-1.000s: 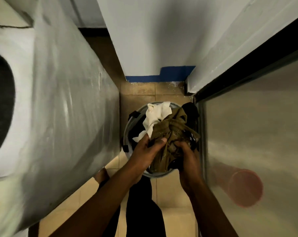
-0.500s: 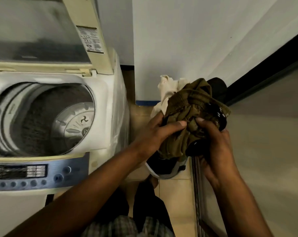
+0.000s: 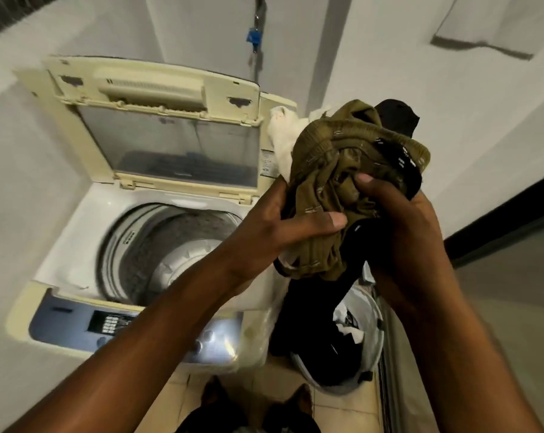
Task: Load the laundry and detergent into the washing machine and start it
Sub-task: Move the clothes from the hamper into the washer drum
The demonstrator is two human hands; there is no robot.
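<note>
A bundle of laundry [image 3: 342,170], olive-green cloth with white and black pieces, is held chest-high to the right of the washing machine [image 3: 77,245]. My left hand [image 3: 277,226] grips its left side and my right hand [image 3: 398,226] grips its right side. A black garment hangs from the bundle down toward the laundry basket [image 3: 373,326] on the floor. The top-loading machine's lid [image 3: 170,132] stands open and the steel drum [image 3: 170,257] shows no clothes inside. No detergent is in view.
The blue control panel [image 3: 114,323] runs along the machine's front edge. White walls close in behind and to the right, with a dark-framed glass panel [image 3: 498,307] at the right. The basket sits in the narrow tiled gap between machine and panel. My feet [image 3: 255,407] show below.
Both hands have lifted the bundle out of the basket and up beside the machine. My view has swung from the floor up to the open drum and lid.
</note>
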